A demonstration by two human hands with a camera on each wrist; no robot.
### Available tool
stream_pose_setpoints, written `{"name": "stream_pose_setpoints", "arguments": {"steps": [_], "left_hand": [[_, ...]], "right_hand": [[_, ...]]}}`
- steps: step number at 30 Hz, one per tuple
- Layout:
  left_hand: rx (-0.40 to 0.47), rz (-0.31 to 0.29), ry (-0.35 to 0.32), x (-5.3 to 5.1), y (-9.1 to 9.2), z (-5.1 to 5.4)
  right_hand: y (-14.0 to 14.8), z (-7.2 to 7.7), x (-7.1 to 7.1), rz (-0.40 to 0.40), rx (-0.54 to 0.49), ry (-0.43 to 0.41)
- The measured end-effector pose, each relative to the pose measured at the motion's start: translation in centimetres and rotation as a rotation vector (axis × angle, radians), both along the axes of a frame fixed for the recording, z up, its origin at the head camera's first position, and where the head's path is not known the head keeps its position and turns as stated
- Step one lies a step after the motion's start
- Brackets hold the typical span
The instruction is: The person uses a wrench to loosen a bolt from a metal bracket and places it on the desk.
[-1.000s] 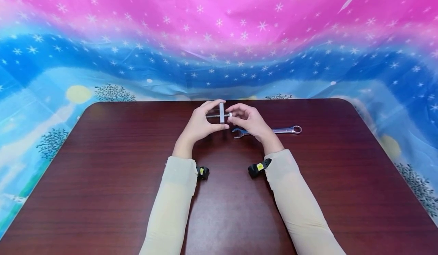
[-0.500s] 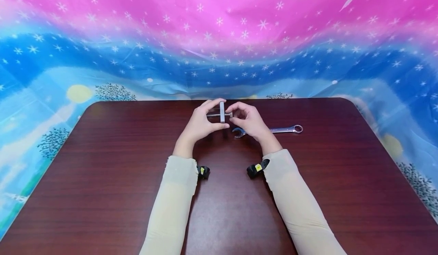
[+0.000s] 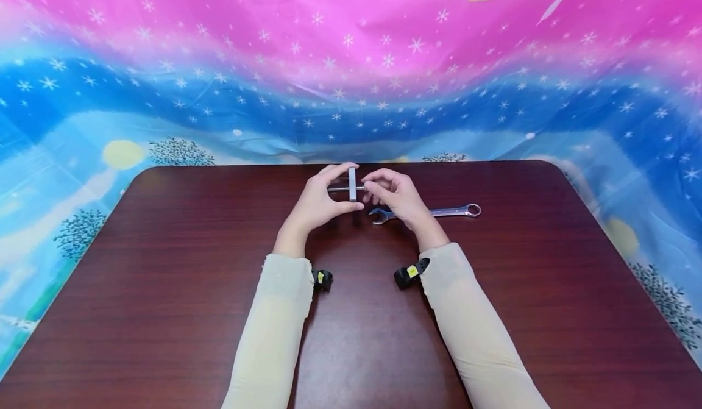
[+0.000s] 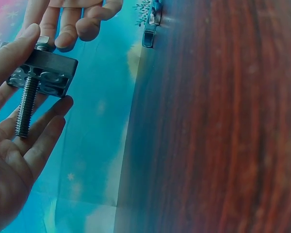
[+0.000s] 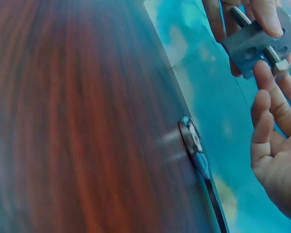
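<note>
A grey metal block (image 3: 353, 183) with round holes is held up above the far part of the table, between the thumb and fingers of my left hand (image 3: 318, 199). Through it runs a long threaded bolt (image 4: 26, 107), its shank sticking out on the left hand's palm side. The hex head (image 5: 281, 66) stands a short way off the block's right face. My right hand (image 3: 397, 195) has its thumb and fingertips at that head, pinching it; the thumb hides most of it in the head view. A combination wrench (image 3: 452, 212) lies below the right hand, its middle partly hidden behind the wrist.
The dark red-brown wooden table (image 3: 164, 275) ends just behind the hands. A patterned pink and blue cloth (image 3: 351, 92) hangs behind and beside it. A small black camera (image 3: 406, 275) sits on the right wrist, another camera (image 3: 323, 280) on the left.
My right thumb and fingers have shifted around the bolt head, the thumb now covering it. The left hand keeps its hold on the block. The wrench stays in place; the head view tilts slightly.
</note>
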State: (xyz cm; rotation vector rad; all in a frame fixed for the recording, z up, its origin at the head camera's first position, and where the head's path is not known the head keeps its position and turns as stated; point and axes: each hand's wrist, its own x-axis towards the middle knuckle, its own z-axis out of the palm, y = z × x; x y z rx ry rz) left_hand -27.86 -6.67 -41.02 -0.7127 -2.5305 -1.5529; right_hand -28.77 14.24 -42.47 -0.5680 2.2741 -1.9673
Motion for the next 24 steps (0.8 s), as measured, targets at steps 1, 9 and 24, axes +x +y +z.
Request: {"name": "stream_pose_setpoints", "arguments": {"steps": [1,9,24], "left_hand": [[0.004,-0.003,-0.001,0.01,0.01,-0.01],[0.002,-0.005,-0.001,-0.12,-0.06,0.06],[-0.001,0.0,-0.011,-0.28,-0.27,-0.28]], "right_hand": [[-0.06,-0.08,-0.02,-0.011,0.0,0.007],[-0.38,0.28,0.16,-0.057,-0.001,0.046],[0.15,0.0,-0.08,0.042,0.014,-0.023]]}}
